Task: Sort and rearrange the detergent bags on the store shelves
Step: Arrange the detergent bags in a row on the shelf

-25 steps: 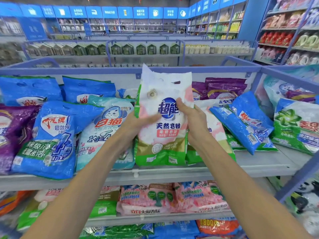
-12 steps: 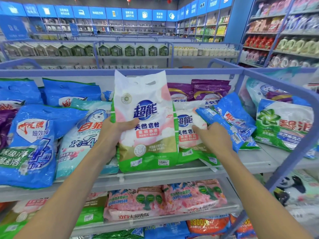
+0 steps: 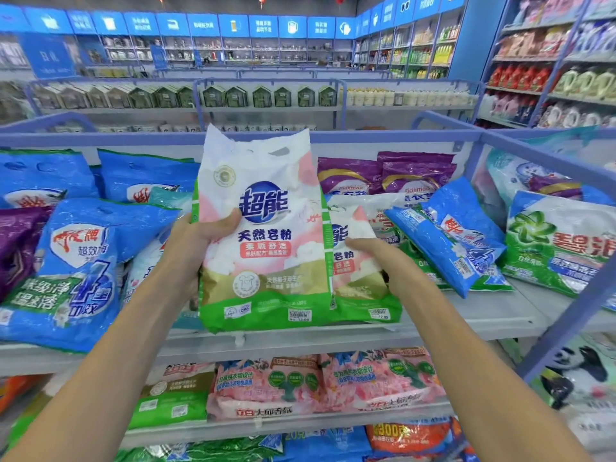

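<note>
My left hand (image 3: 196,241) grips a white, pink and green detergent bag (image 3: 266,255) by its left edge, thumb across the front, and holds it upright above the front of the top shelf (image 3: 466,315). A second bag of the same kind (image 3: 356,261) stands just behind it to the right. My right hand (image 3: 383,265) grips that second bag's right side, thumb on its front. A tilted blue bag (image 3: 446,235) lies immediately right of my right hand.
Blue bags (image 3: 76,268) and a purple bag (image 3: 16,241) crowd the shelf's left. Purple bags (image 3: 383,175) stand at the back, a green bag (image 3: 560,248) at far right. Pink bags (image 3: 326,381) fill the lower shelf. A blue rail (image 3: 366,136) borders the back.
My right hand let go of the front bag, moved right and took hold of the second bag behind it. My left hand keeps the front bag upright.
</note>
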Demonstrator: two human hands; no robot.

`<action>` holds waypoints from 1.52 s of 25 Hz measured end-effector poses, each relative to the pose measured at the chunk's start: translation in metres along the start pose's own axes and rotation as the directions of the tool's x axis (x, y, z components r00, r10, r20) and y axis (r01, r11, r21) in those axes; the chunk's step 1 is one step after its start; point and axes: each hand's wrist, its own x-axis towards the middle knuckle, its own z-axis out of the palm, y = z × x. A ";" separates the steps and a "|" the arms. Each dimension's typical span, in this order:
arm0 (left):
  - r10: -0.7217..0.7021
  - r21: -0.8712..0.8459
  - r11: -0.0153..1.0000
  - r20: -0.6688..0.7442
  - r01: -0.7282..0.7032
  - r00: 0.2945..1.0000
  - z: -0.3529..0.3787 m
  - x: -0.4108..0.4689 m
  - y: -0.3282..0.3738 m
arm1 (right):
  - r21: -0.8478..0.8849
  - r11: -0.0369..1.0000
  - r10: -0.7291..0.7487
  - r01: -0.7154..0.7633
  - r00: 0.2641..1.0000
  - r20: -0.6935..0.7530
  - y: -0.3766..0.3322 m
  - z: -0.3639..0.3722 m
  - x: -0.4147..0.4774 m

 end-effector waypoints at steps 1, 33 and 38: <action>0.015 0.003 1.000 -0.005 -0.015 1.000 -0.004 -0.002 0.004 | -0.021 0.999 -0.024 0.025 0.999 0.045 -0.004 0.005 -0.004; -0.133 -0.015 0.991 -0.117 0.132 0.984 -0.270 -0.217 -0.014 | 0.559 0.819 -0.220 0.127 0.970 0.101 0.117 0.159 -0.231; -0.269 -0.004 0.962 -0.137 0.271 0.953 -0.343 -0.252 -0.041 | 0.597 0.801 -0.046 -0.050 0.988 0.144 0.172 0.229 -0.264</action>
